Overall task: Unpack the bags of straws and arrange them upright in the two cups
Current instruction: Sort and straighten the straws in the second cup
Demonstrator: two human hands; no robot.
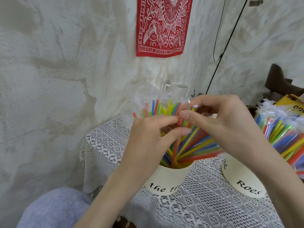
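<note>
**Centrally: both hands at a straw bundle above the left cup**

Here shown from the head view. Straws [189, 145]: thin plastic tubes in orange, yellow, green and blue, fanned out from the mouth of the left cup [167, 180], lower ends inside it, upper ends leaning toward 12 and 2 o'clock. Upper tips at 12 o'clock partly veiled by a clear plastic bag [148, 97], crumpled and glossy. Left cup cream-coloured, lettered "the ti…" in black script, standing on the lace tablecloth [213, 203]. Right cup [243, 180], at 3 o'clock from the left one and well apart from it, same cream finish, lettered "Roes", its mouth hidden behind the right forearm. Above it, at 2 o'clock, a bagged straw bundle [283, 134], still wrapped in clear film.

Left hand [153, 137]: thumb and forefinger drawn together, pinching straws near their upper part. Right hand [218, 119]: fingers curled, thumb and fingertips pinching at the straw tips and film just beside the left hand; exactly what lies between them not discernible.

Table's far edge at 12 o'clock, just behind the bundle; left edge at 9 o'clock draped in lace falling against the white rough wall [57, 71]. Bare lace between the cups and toward 6 o'clock. White mug [178, 90] at 12 o'clock behind the bag. Red printed cloth [162, 25] hung high on the wall.
</note>
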